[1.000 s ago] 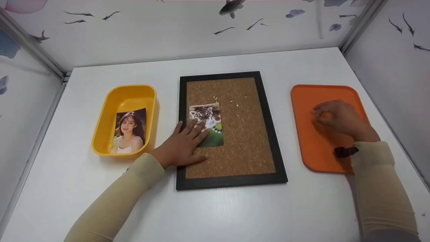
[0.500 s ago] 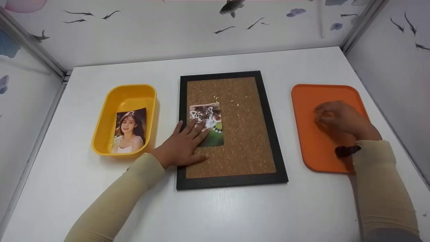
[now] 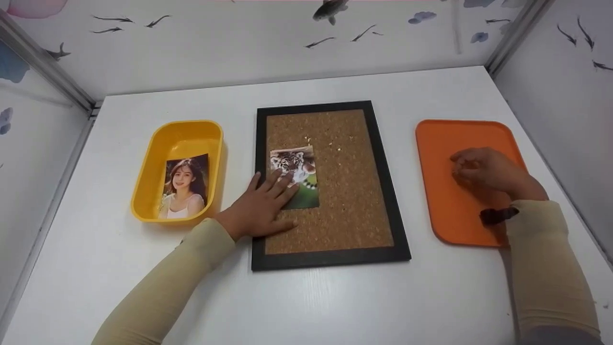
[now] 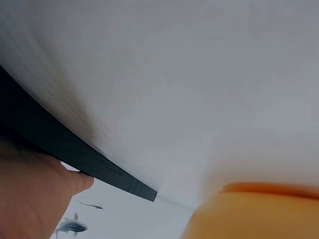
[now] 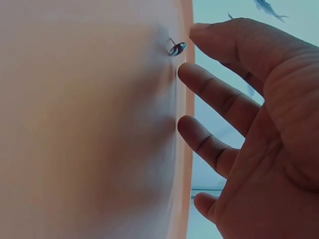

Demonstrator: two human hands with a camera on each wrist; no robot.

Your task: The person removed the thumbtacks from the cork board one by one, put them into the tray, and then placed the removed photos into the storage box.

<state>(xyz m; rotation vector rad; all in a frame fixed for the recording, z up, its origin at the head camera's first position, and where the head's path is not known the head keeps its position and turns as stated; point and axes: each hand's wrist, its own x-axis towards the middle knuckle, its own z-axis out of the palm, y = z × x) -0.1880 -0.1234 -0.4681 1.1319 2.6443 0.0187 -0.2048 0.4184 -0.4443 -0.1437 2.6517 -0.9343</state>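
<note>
In the head view, my left hand (image 3: 258,208) lies with spread fingers over the lower left of a tiger picture (image 3: 306,196) on a black-framed cork board (image 3: 354,211). The left wrist view shows part of that hand (image 4: 40,191) beside the black frame edge (image 4: 109,174). My right hand (image 3: 495,172) hovers low over the orange tray (image 3: 445,206). From the right wrist, its fingers (image 5: 202,84) look bent and apart, their tips close to the tray surface (image 5: 75,124). A metal thumbtack (image 5: 178,49) with a thin pin lies just beside the thumb tip, with no grip visible.
A yellow bin (image 3: 191,132) holding a portrait photo (image 3: 184,191) stands left of the board. A dark band (image 3: 498,215) hangs at the right wrist over the tray. Patterned white walls (image 3: 239,57) enclose the white table (image 3: 311,306).
My right hand has shifted slightly to the right and nearer the person, still low over the orange tray. The left hand, picture and board have stayed in place.
</note>
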